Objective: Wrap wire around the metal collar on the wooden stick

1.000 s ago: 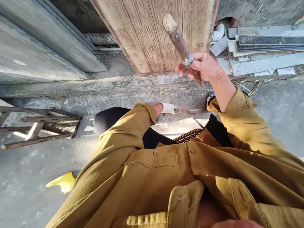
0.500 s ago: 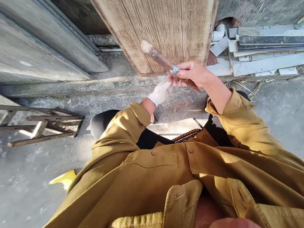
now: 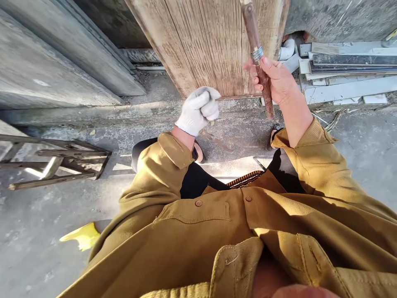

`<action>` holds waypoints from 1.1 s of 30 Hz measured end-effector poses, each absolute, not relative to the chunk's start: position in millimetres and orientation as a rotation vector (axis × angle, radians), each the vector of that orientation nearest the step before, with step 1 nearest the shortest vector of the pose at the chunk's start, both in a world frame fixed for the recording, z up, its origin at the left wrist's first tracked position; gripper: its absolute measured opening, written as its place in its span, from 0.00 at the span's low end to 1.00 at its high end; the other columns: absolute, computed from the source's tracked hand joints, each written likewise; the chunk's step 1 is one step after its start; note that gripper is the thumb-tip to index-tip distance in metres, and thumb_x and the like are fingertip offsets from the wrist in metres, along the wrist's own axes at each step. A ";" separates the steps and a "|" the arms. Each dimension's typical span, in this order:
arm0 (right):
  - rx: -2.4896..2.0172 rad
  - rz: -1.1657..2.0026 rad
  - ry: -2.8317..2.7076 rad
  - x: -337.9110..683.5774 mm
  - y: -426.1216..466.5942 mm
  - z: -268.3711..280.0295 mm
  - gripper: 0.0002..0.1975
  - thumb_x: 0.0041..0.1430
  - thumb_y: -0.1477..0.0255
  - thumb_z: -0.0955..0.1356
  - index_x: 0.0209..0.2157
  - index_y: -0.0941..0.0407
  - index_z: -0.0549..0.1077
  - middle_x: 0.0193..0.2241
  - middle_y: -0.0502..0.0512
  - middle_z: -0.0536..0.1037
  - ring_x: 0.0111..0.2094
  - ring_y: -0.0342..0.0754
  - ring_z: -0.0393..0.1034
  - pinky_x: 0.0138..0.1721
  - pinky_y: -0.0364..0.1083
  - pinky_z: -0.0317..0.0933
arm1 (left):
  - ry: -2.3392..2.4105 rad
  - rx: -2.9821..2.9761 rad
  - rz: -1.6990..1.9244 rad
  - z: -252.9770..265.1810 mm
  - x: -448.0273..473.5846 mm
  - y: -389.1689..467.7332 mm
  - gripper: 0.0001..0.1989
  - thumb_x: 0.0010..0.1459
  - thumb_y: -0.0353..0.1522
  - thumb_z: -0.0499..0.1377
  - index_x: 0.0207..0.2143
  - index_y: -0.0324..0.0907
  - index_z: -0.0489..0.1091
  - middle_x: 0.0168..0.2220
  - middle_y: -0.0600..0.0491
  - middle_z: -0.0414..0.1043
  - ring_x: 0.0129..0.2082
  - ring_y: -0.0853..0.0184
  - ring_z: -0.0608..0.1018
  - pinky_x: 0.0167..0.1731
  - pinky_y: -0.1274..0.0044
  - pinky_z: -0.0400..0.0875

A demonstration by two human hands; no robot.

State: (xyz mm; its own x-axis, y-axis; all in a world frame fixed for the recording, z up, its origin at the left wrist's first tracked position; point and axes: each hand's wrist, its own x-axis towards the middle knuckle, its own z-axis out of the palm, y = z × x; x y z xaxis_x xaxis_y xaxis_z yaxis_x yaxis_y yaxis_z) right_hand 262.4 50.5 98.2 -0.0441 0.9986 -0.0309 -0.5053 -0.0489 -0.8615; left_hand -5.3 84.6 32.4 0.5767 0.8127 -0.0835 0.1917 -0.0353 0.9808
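In my bare right hand (image 3: 281, 80) is a brown wooden stick (image 3: 252, 27), held nearly upright, with its top cut off by the frame edge. Silvery wire (image 3: 257, 54) is wound in several turns around its middle, just above my thumb. My left hand (image 3: 200, 109), in a white knit glove, is closed in a fist apart from the stick. Whether a strand or anything else is pinched in it, I cannot make out. On the ground below lies a blurred brown, stick-like piece (image 3: 220, 142).
A weathered plank panel (image 3: 214, 49) stands in front of me. Stacked boards (image 3: 350, 89) and a white pipe elbow (image 3: 288, 49) are at the right. At the left are a wooden stool-like frame (image 3: 62, 155) lying on the concrete and a yellow object (image 3: 82, 236).
My right hand has moved up and right, turning the stick from slanted to nearly upright. My left hand has come away from it to the left and curled into a fist.
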 end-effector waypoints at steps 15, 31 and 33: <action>-2.131 0.982 -1.951 267.6 54.0 78.8 0.19 0.57 0.82 0.78 0.18 0.56 0.71 0.15 0.47 0.63 0.23 0.44 0.57 0.29 0.44 0.50 | 0.775 1.909 0.389 63.8 -0.3 71.0 0.10 0.62 0.34 0.59 0.35 0.39 0.81 0.29 0.52 0.75 0.27 0.70 0.73 0.32 0.76 0.67; -1.648 1.181 -1.517 266.3 36.7 94.4 0.18 0.77 0.70 0.68 0.29 0.56 0.70 0.27 0.52 0.74 0.25 0.43 0.63 0.28 0.43 0.58 | 0.865 1.807 0.333 32.2 22.9 81.7 0.08 0.62 0.30 0.58 0.35 0.39 0.77 0.19 0.58 0.65 0.20 0.71 0.67 0.25 0.79 0.59; -1.817 1.048 -1.458 264.4 41.9 86.9 0.19 0.79 0.73 0.65 0.29 0.56 0.68 0.29 0.54 0.74 0.27 0.44 0.65 0.30 0.44 0.59 | 0.765 1.844 0.257 36.3 23.4 75.5 0.09 0.63 0.31 0.58 0.37 0.38 0.79 0.20 0.58 0.67 0.21 0.72 0.67 0.26 0.79 0.61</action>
State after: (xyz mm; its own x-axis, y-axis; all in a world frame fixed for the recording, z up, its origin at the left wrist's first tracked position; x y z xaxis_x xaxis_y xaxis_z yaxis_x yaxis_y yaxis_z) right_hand 264.4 41.9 86.9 0.0949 0.9712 -0.2185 0.5170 -0.2356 -0.8229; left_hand 23.4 75.5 36.3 0.7703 0.6126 -0.1769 0.3820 -0.2213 0.8973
